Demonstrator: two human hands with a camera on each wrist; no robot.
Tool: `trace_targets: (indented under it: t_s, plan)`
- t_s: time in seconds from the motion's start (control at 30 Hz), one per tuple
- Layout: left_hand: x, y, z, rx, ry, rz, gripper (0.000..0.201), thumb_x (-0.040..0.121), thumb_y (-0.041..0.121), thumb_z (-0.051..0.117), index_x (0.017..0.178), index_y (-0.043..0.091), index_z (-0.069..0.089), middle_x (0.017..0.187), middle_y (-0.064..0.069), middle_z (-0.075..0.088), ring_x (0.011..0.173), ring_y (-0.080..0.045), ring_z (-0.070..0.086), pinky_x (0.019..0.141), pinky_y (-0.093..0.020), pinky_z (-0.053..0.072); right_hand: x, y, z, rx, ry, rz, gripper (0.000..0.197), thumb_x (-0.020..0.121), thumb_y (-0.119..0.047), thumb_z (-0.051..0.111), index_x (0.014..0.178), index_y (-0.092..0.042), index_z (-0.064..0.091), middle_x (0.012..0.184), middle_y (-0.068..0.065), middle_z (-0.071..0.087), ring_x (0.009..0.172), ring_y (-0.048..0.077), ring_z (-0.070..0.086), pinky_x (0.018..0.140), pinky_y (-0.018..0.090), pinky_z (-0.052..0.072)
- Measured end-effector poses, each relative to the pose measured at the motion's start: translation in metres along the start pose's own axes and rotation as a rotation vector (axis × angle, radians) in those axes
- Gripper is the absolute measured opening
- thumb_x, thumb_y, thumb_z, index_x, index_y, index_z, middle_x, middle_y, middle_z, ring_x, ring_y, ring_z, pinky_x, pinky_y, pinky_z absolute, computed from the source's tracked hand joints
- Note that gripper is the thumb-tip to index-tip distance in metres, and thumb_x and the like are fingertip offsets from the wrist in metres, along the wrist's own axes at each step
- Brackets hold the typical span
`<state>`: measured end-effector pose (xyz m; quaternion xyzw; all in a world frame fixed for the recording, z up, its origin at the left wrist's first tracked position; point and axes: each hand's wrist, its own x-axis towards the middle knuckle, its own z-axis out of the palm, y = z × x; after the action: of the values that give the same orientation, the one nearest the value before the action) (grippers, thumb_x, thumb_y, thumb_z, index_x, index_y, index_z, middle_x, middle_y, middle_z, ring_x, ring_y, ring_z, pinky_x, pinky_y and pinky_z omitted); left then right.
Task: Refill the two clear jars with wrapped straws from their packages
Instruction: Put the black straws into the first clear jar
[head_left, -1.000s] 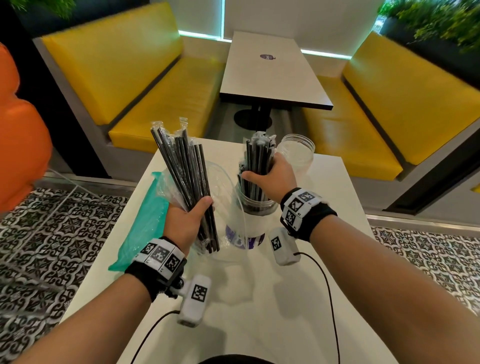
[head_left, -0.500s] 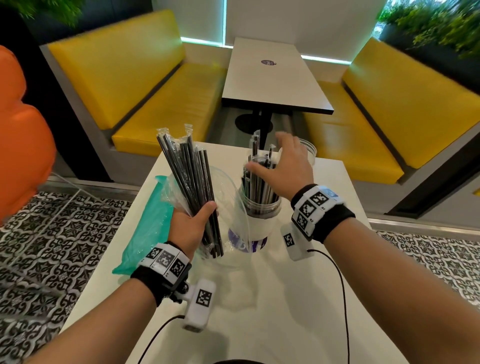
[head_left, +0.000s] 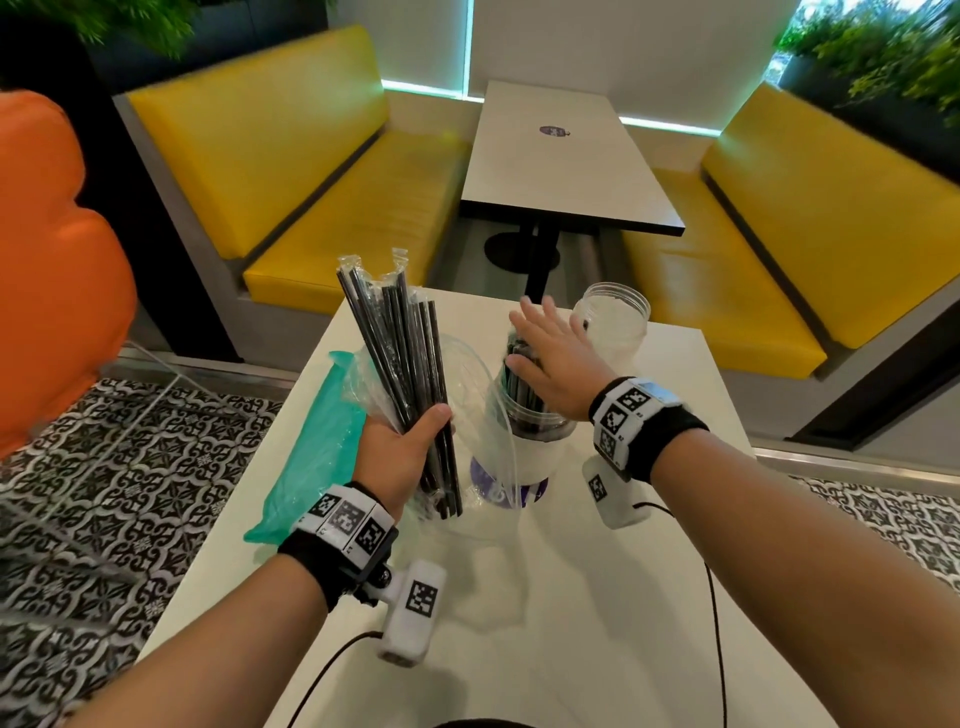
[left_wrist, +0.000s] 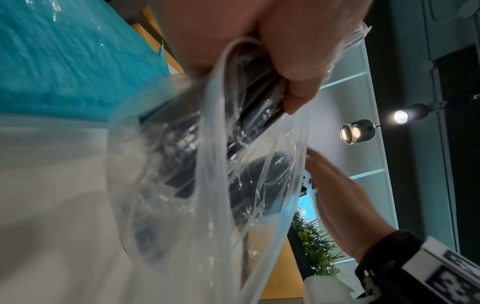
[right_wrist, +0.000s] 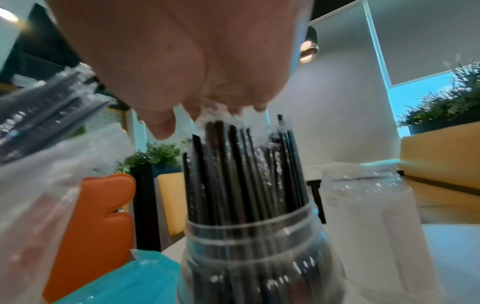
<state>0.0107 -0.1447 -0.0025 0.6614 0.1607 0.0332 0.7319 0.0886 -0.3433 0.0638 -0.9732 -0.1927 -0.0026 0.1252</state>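
The right hand (head_left: 553, 364) is lying flat, fingers straight, palm resting on the tips of the black straws (right_wrist: 241, 170) standing in the near jar (head_left: 524, 452) at mid-desk. The left hand (head_left: 402, 457) is clamping a fanned bundle (head_left: 400, 364) of wrapped straws with the clear bag (head_left: 483, 415) hanging round it, just left of that jar. The far jar (head_left: 613, 325) is standing behind, looking empty, with the teal pack (head_left: 306, 457) lying at the left desk (head_left: 545, 597) edge. The risks, as I'm reading it: a hard press is likely bending the straws or tipping the jar; the loose fan is slipping easily from the left grip; and that trailing bag is liable to snag the jar's rim as the bundle swings over.
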Motion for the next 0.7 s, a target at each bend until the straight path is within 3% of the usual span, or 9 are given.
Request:
trace_targets:
  t_s: [0.03, 0.1, 0.17, 0.2, 0.3, 0.4, 0.57, 0.63, 0.7]
  plan:
    - [0.0, -0.001, 0.0, 0.0, -0.006, 0.006, 0.048, 0.077, 0.036, 0.08, 0.109, 0.002, 0.074, 0.102, -0.014, 0.078, 0.097, -0.029, 0.075, 0.092, -0.053, 0.058, -0.003, -0.006, -0.005, 0.019, 0.12, -0.036, 0.054, 0.1, -0.035, 0.047, 0.149, -0.016, 0.035, 0.158, 0.005, 0.03, 0.147, 0.025, 0.021, 0.119, 0.044, 0.014]
    - [-0.001, -0.003, 0.002, 0.003, -0.017, 0.021, 0.045, 0.079, 0.034, 0.08, 0.11, 0.002, 0.074, 0.101, -0.014, 0.078, 0.096, -0.03, 0.075, 0.092, -0.054, 0.058, -0.01, -0.025, -0.014, 0.188, 0.313, -0.086, 0.04, 0.093, -0.038, 0.059, 0.127, -0.019, 0.055, 0.123, -0.001, 0.058, 0.113, 0.018, 0.052, 0.101, 0.037, 0.042]
    - [-0.004, -0.003, 0.007, 0.019, -0.024, 0.061, 0.053, 0.073, 0.042, 0.08, 0.11, 0.004, 0.073, 0.101, -0.013, 0.078, 0.096, -0.03, 0.075, 0.092, -0.054, 0.058, -0.016, -0.048, -0.019, 0.395, 0.168, -0.04, 0.04, 0.088, -0.048, 0.064, 0.115, -0.02, 0.058, 0.097, -0.009, 0.06, 0.082, 0.009, 0.058, 0.076, 0.029, 0.05]
    - [-0.005, -0.003, 0.009, 0.036, -0.036, 0.083, 0.054, 0.073, 0.043, 0.08, 0.112, 0.007, 0.072, 0.103, -0.013, 0.077, 0.098, -0.029, 0.074, 0.092, -0.054, 0.058, -0.018, -0.058, -0.019, 0.438, 0.02, 0.012, 0.048, 0.084, -0.055, 0.066, 0.116, -0.02, 0.056, 0.095, -0.01, 0.06, 0.079, 0.008, 0.058, 0.07, 0.026, 0.049]
    - [-0.01, -0.001, 0.015, 0.066, -0.122, 0.19, 0.028, 0.09, 0.014, 0.072, 0.117, 0.022, 0.068, 0.113, -0.004, 0.074, 0.109, -0.015, 0.07, 0.097, -0.038, 0.056, -0.019, -0.074, -0.006, 0.5, -0.219, 0.098, 0.062, 0.076, -0.059, 0.073, 0.119, -0.02, 0.05, 0.093, -0.012, 0.056, 0.083, 0.007, 0.058, 0.061, 0.019, 0.045]
    - [-0.013, 0.0, 0.018, 0.106, -0.164, 0.248, 0.04, 0.092, 0.004, 0.067, 0.11, 0.04, 0.061, 0.111, 0.012, 0.07, 0.104, 0.006, 0.067, 0.094, -0.022, 0.054, -0.018, -0.077, 0.005, 0.598, -0.227, 0.13, 0.067, 0.076, -0.054, 0.076, 0.124, -0.017, 0.048, 0.098, -0.006, 0.06, 0.084, 0.014, 0.064, 0.058, 0.021, 0.051]
    - [-0.013, 0.001, 0.016, 0.16, -0.258, 0.219, 0.033, 0.095, 0.009, 0.065, 0.125, 0.021, 0.063, 0.119, -0.009, 0.071, 0.116, -0.021, 0.066, 0.104, -0.047, 0.051, -0.02, -0.077, 0.005, 0.675, -0.173, 0.084, 0.058, 0.082, -0.042, 0.075, 0.127, -0.016, 0.049, 0.102, -0.01, 0.06, 0.089, 0.01, 0.061, 0.07, 0.016, 0.047]
    - [-0.012, 0.005, 0.015, 0.172, -0.278, 0.175, 0.023, 0.096, 0.014, 0.065, 0.112, 0.031, 0.068, 0.118, -0.01, 0.072, 0.113, -0.022, 0.068, 0.104, -0.051, 0.051, -0.018, -0.076, 0.007, 0.693, -0.124, 0.075, 0.054, 0.082, -0.042, 0.075, 0.123, -0.015, 0.054, 0.104, -0.003, 0.062, 0.092, 0.016, 0.063, 0.076, 0.026, 0.054]
    - [-0.011, 0.008, 0.015, 0.149, -0.252, 0.157, 0.01, 0.093, 0.026, 0.07, 0.094, 0.036, 0.072, 0.111, -0.01, 0.075, 0.106, -0.025, 0.071, 0.099, -0.054, 0.054, -0.017, -0.073, 0.008, 0.743, -0.123, 0.099, 0.048, 0.083, -0.042, 0.074, 0.118, -0.015, 0.055, 0.104, 0.003, 0.062, 0.087, 0.021, 0.067, 0.072, 0.036, 0.059]
